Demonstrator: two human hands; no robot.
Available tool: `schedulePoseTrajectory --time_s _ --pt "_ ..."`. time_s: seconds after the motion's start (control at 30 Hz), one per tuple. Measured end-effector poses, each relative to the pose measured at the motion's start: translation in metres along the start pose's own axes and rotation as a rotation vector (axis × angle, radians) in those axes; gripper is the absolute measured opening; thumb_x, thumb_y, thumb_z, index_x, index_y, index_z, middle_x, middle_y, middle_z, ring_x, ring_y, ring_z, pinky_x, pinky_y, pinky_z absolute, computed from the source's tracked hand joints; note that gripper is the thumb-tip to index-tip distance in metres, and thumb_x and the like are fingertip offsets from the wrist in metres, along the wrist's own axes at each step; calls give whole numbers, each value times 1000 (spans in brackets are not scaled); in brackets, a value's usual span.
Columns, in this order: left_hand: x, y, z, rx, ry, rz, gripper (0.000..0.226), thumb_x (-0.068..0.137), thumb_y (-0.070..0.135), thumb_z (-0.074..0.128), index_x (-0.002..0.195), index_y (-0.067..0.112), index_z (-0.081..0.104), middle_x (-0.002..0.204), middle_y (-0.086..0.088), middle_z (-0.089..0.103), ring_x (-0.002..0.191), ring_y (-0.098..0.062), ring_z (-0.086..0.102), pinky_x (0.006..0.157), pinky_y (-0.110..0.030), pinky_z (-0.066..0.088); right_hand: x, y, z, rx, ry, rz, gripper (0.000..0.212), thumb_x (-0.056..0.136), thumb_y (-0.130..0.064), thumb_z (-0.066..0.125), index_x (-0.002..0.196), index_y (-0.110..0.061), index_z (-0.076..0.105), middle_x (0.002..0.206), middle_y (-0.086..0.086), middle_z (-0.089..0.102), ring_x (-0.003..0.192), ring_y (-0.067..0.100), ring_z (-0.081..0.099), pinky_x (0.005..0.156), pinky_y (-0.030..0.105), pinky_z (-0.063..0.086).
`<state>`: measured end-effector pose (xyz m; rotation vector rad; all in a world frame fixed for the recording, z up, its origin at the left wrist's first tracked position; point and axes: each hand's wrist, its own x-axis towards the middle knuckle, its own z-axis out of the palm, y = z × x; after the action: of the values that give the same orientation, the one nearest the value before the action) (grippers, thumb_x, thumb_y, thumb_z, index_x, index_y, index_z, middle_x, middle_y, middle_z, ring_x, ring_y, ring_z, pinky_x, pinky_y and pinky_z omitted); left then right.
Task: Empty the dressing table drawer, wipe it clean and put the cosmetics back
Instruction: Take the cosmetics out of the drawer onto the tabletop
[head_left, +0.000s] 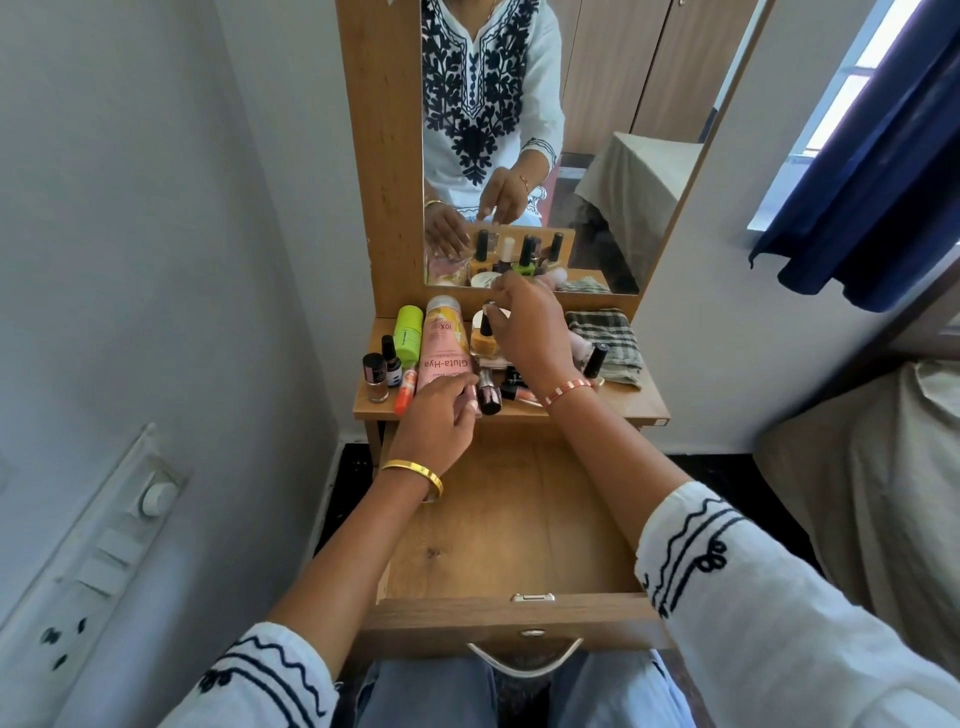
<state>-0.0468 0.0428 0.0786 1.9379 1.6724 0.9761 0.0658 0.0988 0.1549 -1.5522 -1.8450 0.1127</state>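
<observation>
Two hands work over the tabletop (623, 402) at frame centre. The right hand (527, 330) pinches the black cap of an orange nail polish bottle (483, 338); the left hand (436, 421), fingers loosely curled, touches the pink tube (444, 345). Below, the open drawer (511, 519) looks bare, so the putting-back step seems just beginning. Next, each cosmetic must be lifted down into it. A checked cloth (610, 343) lies centre-right.

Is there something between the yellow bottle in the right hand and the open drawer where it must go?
The left hand and its forearm lie over the drawer's far left part. The right hand holds the yellow bottle above the shelf. The rest of the drawer shows bare wood, so nothing visible blocks that path.
</observation>
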Motion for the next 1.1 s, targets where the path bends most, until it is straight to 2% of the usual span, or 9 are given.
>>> schedulePoseTrajectory --time_s 0.13,0.27,0.47,0.63,0.77,0.9,1.0,1.1 --pt "-9 4 1 -20 29 2 32 93 15 48 125 14 54 130 -9 56 123 -23 49 93 -32 47 -29 7 1 39 119 -69 19 89 -13 57 106 -5 61 103 10 65 90 21 60 75 26 49" --pt "-18 13 4 -44 45 2 32 92 12 49 124 13 56 126 -9 58 116 -22 51 86 -23 41 -58 19 6 54 74 -60 15 90 -13 56 100 -5 62 95 10 66 82 20 60 69 27 52" --pt "-23 33 14 -38 40 41 35 90 10 53 125 12 55 127 -8 57 118 -22 52 92 -27 45 -77 38 -5 87 38 -15 14 88 -12 58 100 -6 63 96 8 65 85 20 60 72 29 52" --pt "-18 54 24 -32 40 131 36 89 9 52 125 11 55 128 -7 58 119 -22 53 97 -28 44 -78 54 -28 109 96 30 13 88 -12 59 100 -7 64 89 5 66 79 18 59 70 30 54" --pt "-8 75 35 -34 32 205 35 91 12 50 126 11 54 129 -8 57 121 -21 52 98 -28 43 -71 78 -49 180 197 191 14 89 -13 59 98 -7 67 89 6 68 78 18 60 66 27 52" --pt "7 94 47 -58 39 264 33 92 10 48 125 8 55 127 -9 58 121 -20 52 99 -22 40 -57 109 -68 283 229 412 17 90 -14 58 103 -6 66 90 7 67 71 12 56 55 12 40" --pt "23 103 52 -72 51 274 32 94 11 45 124 6 56 128 -11 58 123 -21 51 103 -25 40 -41 130 -75 317 178 547 16 91 -16 57 102 -8 65 91 6 66 68 9 54 51 13 37" --pt "39 106 55 -74 29 260 32 96 14 43 124 6 55 125 -12 60 118 -23 54 97 -25 42 -26 146 -71 303 109 626 15 90 -16 57 100 -9 65 97 10 67 78 15 55 55 21 39"
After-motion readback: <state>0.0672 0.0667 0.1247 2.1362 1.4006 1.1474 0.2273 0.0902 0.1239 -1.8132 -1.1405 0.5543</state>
